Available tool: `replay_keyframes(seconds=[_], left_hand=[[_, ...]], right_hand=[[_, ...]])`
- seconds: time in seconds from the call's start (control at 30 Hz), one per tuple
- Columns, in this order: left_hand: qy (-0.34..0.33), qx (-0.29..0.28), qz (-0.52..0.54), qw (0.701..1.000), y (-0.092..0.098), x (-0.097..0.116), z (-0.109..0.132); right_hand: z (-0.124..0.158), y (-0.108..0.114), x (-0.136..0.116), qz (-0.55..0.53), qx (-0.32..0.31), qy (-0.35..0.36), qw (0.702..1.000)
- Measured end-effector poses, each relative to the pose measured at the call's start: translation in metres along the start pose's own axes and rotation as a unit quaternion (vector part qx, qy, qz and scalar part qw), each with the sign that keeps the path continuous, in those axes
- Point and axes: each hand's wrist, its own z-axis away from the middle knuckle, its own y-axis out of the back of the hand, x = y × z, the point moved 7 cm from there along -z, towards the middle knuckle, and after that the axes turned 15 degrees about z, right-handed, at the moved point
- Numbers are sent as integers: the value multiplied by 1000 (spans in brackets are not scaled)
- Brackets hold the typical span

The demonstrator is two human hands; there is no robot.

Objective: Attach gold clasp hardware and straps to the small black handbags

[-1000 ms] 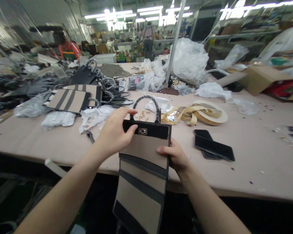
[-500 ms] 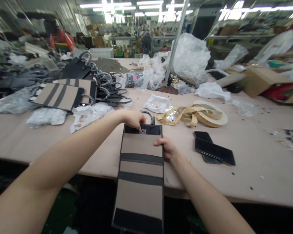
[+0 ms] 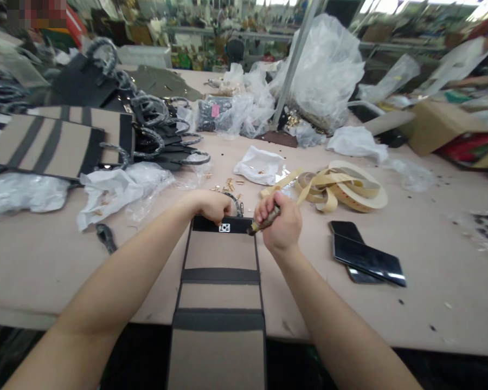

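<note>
A long bag panel (image 3: pixel 223 295), beige with dark stripes and dark edging, lies over the table's front edge and hangs down toward me. Near its far end, a small metal plate (image 3: pixel 224 227) is set in the dark band. My left hand (image 3: pixel 216 207) is closed at that far edge, beside the plate; its fingertips are partly hidden. A wrapped handle (image 3: pixel 236 203) curves up behind the edge. My right hand (image 3: pixel 283 221) is wrapped round a short screwdriver-like tool (image 3: pixel 264 222) with a worn brownish handle, its end pointing left over the panel's corner.
Small gold-coloured metal pieces (image 3: pixel 230 184) lie beyond the panel. Striped and dark bags (image 3: pixel 44 143) are piled at left. On the right are a roll of tan tape (image 3: pixel 366 189) and two phones (image 3: pixel 368 260). A metal pole (image 3: pixel 296 62) rises at the back.
My right hand has let go of the panel's right edge and now grips the short tool. The view has tipped downward. My left hand stays at the panel's far edge.
</note>
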Motion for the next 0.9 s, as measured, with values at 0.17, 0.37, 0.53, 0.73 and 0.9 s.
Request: replay_keyframes(seconds=[0.17, 0.37, 0.53, 0.73, 0.9], left_hand=[[-29, 2, 25, 999, 2, -10, -4], [-77, 23, 41, 996, 4, -12, -5], [-102, -3, 42, 994, 1, -8, -4], [-123, -46, 89, 987, -3, -10, -9], [-113, -51, 109, 986, -3, -14, -10]], right_hand=[[-23, -38, 32, 29, -5, 34, 999], [-15, -49, 43, 87, -15, 77, 993], [-8, -54, 41, 96, -33, 96, 990], [2, -51, 40, 146, -25, 107, 983], [10, -49, 44, 157, -24, 138, 978]])
